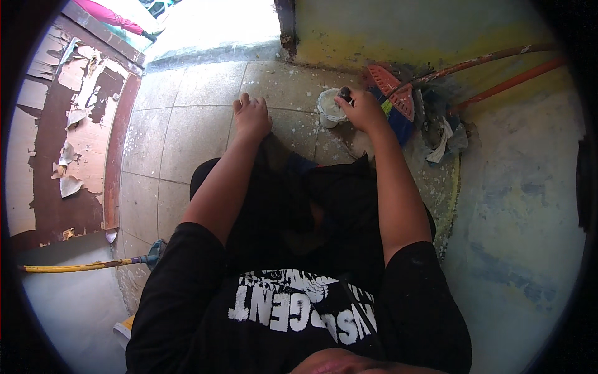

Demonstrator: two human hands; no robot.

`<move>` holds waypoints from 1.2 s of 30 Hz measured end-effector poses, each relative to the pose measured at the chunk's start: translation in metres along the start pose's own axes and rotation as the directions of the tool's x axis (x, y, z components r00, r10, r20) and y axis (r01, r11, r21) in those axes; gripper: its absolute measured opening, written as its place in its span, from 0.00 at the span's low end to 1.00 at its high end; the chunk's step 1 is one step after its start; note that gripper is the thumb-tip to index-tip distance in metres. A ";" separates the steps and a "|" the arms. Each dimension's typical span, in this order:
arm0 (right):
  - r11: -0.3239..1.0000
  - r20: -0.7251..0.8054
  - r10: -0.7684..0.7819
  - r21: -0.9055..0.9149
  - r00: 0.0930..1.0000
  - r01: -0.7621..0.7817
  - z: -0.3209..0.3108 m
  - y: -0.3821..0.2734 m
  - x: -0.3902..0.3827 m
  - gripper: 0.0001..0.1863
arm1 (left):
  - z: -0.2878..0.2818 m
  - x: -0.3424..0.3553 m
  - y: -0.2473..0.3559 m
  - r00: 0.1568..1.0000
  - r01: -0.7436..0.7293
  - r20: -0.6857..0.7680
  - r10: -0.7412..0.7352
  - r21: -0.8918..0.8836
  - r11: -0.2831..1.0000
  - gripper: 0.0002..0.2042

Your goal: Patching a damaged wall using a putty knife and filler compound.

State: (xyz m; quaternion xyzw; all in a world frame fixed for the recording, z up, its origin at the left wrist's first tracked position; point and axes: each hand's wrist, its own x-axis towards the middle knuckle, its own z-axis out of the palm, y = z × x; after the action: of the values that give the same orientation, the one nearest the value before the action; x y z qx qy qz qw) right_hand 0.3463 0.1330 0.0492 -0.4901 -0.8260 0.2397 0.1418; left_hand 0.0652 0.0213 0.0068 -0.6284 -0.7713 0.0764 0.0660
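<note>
My right hand (361, 111) is closed around the dark, rounded handle (344, 93) of a tool. The tool's lower end is hidden in or behind a small white tub (328, 115) that stands on the tiled floor. Pale, whitish stuff shows inside the tub, and its rim is smeared. Off to the left, my left hand (251, 116) is held near my knee with its fingers curled in, and nothing shows in it.
A red plastic dustpan (392, 90), long poles (479, 65) and crumpled plastic (445, 137) lie against the right wall. A peeling brown door (81, 143) stands left, near a yellow-handled tool (81, 267). White specks dot the floor tiles (199, 131). A bright doorway opens ahead.
</note>
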 end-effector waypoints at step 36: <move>0.996 -0.058 -0.010 0.088 0.998 0.015 -0.011 -0.013 -0.007 0.24 | -0.001 -0.004 -0.005 0.999 0.011 -0.030 -0.013 -0.067 0.998 0.22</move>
State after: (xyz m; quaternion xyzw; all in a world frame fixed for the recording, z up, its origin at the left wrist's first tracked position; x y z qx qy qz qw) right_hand 0.3449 0.1241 0.0654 -0.4848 -0.8133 0.2609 0.1884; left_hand 0.0613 0.0167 0.0091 -0.6269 -0.7760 0.0404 0.0570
